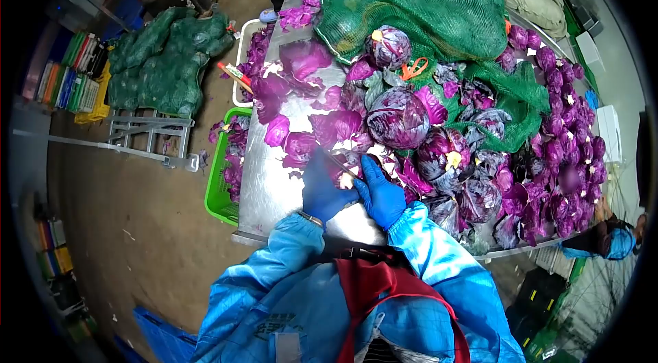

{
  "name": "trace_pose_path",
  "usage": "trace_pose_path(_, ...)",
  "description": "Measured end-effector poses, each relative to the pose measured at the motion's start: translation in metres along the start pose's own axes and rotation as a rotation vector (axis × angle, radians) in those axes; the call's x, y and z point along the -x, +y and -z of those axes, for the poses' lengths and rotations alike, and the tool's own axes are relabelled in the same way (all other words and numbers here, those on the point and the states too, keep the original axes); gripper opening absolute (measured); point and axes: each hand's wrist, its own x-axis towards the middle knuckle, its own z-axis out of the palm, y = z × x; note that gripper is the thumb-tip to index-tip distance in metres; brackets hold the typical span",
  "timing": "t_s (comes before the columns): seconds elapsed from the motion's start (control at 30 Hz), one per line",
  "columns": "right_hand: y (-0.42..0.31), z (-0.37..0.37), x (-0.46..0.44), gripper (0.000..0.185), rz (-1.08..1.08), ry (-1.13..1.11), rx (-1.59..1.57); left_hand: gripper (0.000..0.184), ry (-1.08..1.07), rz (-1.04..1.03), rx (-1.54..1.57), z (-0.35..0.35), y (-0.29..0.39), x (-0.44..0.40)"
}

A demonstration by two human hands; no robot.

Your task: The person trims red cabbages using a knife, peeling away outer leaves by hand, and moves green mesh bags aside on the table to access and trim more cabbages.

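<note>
Both hands wear blue gloves and are close together over the near part of the metal table. My left hand (324, 189) is blurred, its fingers pointing forward, beside a thin blade-like item (340, 165); whether it holds anything is unclear. My right hand (381, 193) has its fingers bent around something dark and purple that is mostly hidden. Purple cabbage leaves (334, 127) lie just beyond the hands. To their right sit whole red cabbages, one large (398, 118) and another with a pale cut stem (443, 154).
A green mesh sack (418, 10) covers the table's far part. Many peeled cabbages (562, 150) are heaped at the right. Left of the metal table (257, 185) stand a green crate (218, 191) and a white bin (241, 54), both with leaves. Another person (606, 238) is at the right edge.
</note>
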Motion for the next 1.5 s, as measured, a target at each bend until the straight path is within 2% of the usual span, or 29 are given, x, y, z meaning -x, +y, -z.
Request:
trace_pose_path(0.1,0.009,-0.008,-0.003,0.055,0.01,0.069,-0.017,0.116,-0.048,0.07,-0.011,0.005,0.019,-0.001)
trace_pose_path(0.13,-0.003,0.007,-0.006,0.051,-0.109,-0.049,-0.055,0.115,-0.042,0.065,-0.011,0.005,0.022,0.0)
trace_pose_path(0.17,0.005,0.0,-0.007,0.05,-0.074,0.014,-0.036,0.113,-0.034,0.06,-0.01,0.005,0.024,0.0)
trace_pose_path(0.23,0.023,-0.019,-0.014,0.047,0.005,0.139,0.002,0.112,-0.021,0.016,0.004,0.004,0.027,-0.002)
trace_pose_path(0.3,0.029,-0.005,-0.036,0.045,-0.279,0.078,-0.191,0.113,0.017,-0.081,-0.045,0.002,0.025,0.004)
trace_pose_path(0.37,0.051,-0.012,-0.052,0.043,-0.234,0.133,-0.123,0.115,0.087,-0.249,-0.163,0.003,0.014,0.017)
trace_pose_path(0.4,0.053,-0.011,-0.055,0.038,-0.217,0.116,-0.235,0.112,0.043,-0.261,-0.059,0.009,0.012,0.015)
trace_pose_path(0.43,0.054,-0.016,-0.052,0.037,-0.183,0.177,-0.292,0.111,0.041,-0.215,0.123,0.004,-0.004,0.015)
trace_pose_path(0.5,0.054,-0.026,-0.051,0.034,-0.095,0.304,-0.407,0.113,0.042,-0.133,0.213,0.009,-0.019,0.025)
trace_pose_path(0.53,0.048,-0.024,-0.045,0.032,-0.116,0.305,-0.403,0.114,0.042,-0.093,0.256,0.014,-0.021,0.029)
trace_pose_path(0.57,0.039,-0.019,-0.035,0.032,0.013,0.351,-0.465,0.116,0.042,-0.055,0.301,0.018,-0.023,0.031)
trace_pose_path(0.63,0.016,-0.006,-0.006,0.031,-0.134,0.165,-0.305,0.117,0.032,0.046,0.36,0.02,-0.023,0.032)
trace_pose_path(0.67,0.018,-0.017,0.007,0.031,-0.072,0.233,-0.242,0.116,0.027,0.118,0.378,0.016,-0.019,0.038)
trace_pose_path(0.7,0.025,-0.022,0.015,0.04,-0.062,0.229,-0.251,0.116,0.029,0.19,0.4,0.012,-0.016,0.042)
trace_pose_path(0.73,0.033,-0.02,0.009,0.044,-0.18,0.23,-0.293,0.116,0.019,0.183,0.484,0.009,-0.014,0.042)
trace_pose_path(0.77,0.044,-0.017,0.005,0.049,-0.302,0.238,-0.336,0.116,-0.017,0.149,0.401,0.009,-0.008,0.042)
trace_pose_path(0.8,0.073,-0.034,0.003,0.056,-0.31,0.264,-0.191,0.116,-0.044,0.107,0.321,0.012,-0.001,0.039)
trace_pose_path(0.9,0.07,-0.024,0.008,0.06,-0.382,0.214,-0.102,0.115,-0.062,0.085,0.25,0.021,0.011,0.031)
trace_pose_path(1.0,0.027,0.007,0.013,0.064,-0.155,0.34,-0.265,0.114,-0.091,0.093,0.265,0.025,0.014,0.025)
trace_pose_path(1.1,0.006,0.016,0.008,0.07,0.131,0.264,-0.126,0.111,-0.128,0.108,0.181,0.022,0.018,0.019)
trace_pose_path(1.13,0.002,0.016,0.005,0.071,0.095,0.181,-0.005,0.108,-0.092,0.134,0.169,0.022,0.025,0.019)
trace_pose_path(1.23,0.007,0.023,-0.01,0.069,0.034,-0.017,-0.065,0.103,-0.076,0.044,0.04,0.018,0.022,0.016)
trace_pose_path(1.33,0.006,0.033,-0.022,0.06,0.025,-0.164,-0.12,0.101,-0.012,-0.212,-0.085,0.014,0.02,0.012)
trace_pose_path(1.37,0.005,0.036,-0.023,0.058,0.006,-0.227,-0.133,0.101,-0.102,-0.118,-0.068,0.016,0.023,0.01)
trace_pose_path(1.4,0.012,0.03,-0.025,0.055,0.036,-0.159,-0.156,0.102,-0.19,-0.023,-0.051,0.026,0.038,0.005)
trace_pose_path(1.43,0.011,0.032,-0.026,0.052,0.005,-0.185,-0.158,0.102,-0.277,0.07,-0.034,0.031,0.046,0.002)
trace_pose_path(1.5,0.006,0.038,-0.031,0.048,-0.055,-0.235,-0.164,0.102,-0.269,0.052,-0.032,0.028,0.043,0.001)
